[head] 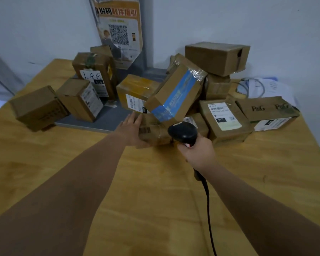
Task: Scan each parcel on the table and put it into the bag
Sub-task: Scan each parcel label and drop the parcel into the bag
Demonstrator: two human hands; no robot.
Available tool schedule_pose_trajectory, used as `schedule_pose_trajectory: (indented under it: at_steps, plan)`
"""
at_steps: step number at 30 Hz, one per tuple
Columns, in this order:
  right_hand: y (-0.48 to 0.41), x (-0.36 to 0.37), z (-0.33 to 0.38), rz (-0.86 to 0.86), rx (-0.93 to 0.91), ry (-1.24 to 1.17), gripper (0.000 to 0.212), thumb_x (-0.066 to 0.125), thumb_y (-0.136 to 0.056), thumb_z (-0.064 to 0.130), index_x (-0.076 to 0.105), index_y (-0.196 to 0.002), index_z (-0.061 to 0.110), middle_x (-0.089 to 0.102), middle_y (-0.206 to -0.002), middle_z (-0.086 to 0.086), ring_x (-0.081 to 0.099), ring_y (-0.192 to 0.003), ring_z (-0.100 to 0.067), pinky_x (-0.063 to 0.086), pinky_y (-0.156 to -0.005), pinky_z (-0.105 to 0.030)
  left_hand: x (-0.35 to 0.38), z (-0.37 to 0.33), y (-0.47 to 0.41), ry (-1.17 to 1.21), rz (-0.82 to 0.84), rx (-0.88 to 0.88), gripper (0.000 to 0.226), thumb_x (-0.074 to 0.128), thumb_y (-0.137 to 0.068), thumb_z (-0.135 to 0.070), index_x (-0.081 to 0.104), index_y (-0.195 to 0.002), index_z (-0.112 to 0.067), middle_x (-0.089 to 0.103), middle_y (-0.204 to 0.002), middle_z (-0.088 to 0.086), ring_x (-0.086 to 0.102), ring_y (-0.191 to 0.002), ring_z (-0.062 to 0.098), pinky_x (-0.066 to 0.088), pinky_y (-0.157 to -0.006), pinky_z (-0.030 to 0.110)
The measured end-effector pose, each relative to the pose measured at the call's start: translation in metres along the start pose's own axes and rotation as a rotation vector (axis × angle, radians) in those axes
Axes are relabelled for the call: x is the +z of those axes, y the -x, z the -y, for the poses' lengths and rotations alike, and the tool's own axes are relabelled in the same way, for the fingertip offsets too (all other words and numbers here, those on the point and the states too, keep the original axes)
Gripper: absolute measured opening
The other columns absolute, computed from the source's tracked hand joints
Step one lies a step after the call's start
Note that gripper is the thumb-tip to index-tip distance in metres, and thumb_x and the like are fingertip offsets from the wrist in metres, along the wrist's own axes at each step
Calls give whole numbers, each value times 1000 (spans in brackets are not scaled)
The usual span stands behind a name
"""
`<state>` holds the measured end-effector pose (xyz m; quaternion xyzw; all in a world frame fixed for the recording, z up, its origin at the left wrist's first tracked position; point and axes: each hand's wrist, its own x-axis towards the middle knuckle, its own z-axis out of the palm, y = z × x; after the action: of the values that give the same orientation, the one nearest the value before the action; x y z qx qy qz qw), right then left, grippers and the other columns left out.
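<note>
Left hand (132,129) is out flat against the near side of a small parcel (153,133), fingers spread and open, palm pressing its left face, nothing gripped. That parcel sits on the worktop (146,191) at the front of the pile, a barcode label showing on its near face. Right hand (197,151) is wrapped tight round the handle of a black scanner (182,133), the head aimed forward and down at the small parcel, just beside it. The scanner's cable (209,209) trails back across the wood toward the camera.

Crowded up there. A taped box (175,91) with a blue strip leans tilted right over the small parcel, its lower corner hanging above it. Behind that, a yellow-taped box (135,89) with a white label. To the right, a labelled box (224,120) stands beside the scanner, and further right a flat P&G box (266,109). A plain carton (217,57) is stacked highest at the back. On the left, well apart from the hands, three more boxes: a tall one (94,74) with handwriting on its label, a tilted one (80,99) in front of it, and a low one (38,108) at the edge. Several rest on a grey mat (100,117). A poster (118,28) with a QR code hangs on the wall, and papers (266,87) lie at the far right. No bag in view.
</note>
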<state>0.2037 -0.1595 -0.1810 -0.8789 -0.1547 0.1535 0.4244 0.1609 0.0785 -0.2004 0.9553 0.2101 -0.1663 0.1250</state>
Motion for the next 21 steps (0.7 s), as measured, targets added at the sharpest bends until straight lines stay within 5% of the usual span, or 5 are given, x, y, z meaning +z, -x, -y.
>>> schedule_pose_trajectory:
  at_steps: [8,12,15,18,21]
  plan:
    - [9,8,-11,5,94,-57,18,69,-82,19,55,-73,14,67,-73,-19,67,-69,-33,55,-66,-44,52,-3,59,215,-72,-27,117,83,-63,-51,10,-151,-24,15,-147,9,34,-131,31,40,-105,42]
    - [28,2,-18,28,170,-270,13,71,-85,12,60,-80,17,66,-81,-19,67,-68,-28,57,-65,-40,59,-3,100,726,-106,-118,107,85,-65,-46,20,-149,-34,27,-130,1,42,-118,22,39,-99,29]
    - [45,0,-18,66,246,-609,12,71,-86,8,64,-95,11,63,-89,-9,67,-87,-24,60,-73,-32,53,-8,130,1196,-50,-116,93,82,-68,-47,29,-144,-36,48,-123,-4,54,-109,13,44,-91,22]
    - [61,6,-16,128,305,-761,20,75,-84,14,63,-99,18,65,-110,-8,63,-108,-24,54,-92,-40,48,-13,151,1465,118,-74,88,72,-65,-63,40,-141,-33,60,-127,-1,59,-112,18,44,-99,35]
    - [77,14,-7,219,302,-849,26,74,-83,16,65,-107,19,69,-114,-6,66,-107,-22,54,-92,-42,45,-20,163,1596,264,-76,58,51,-81,-63,50,-130,-33,64,-125,2,60,-115,23,39,-105,40]
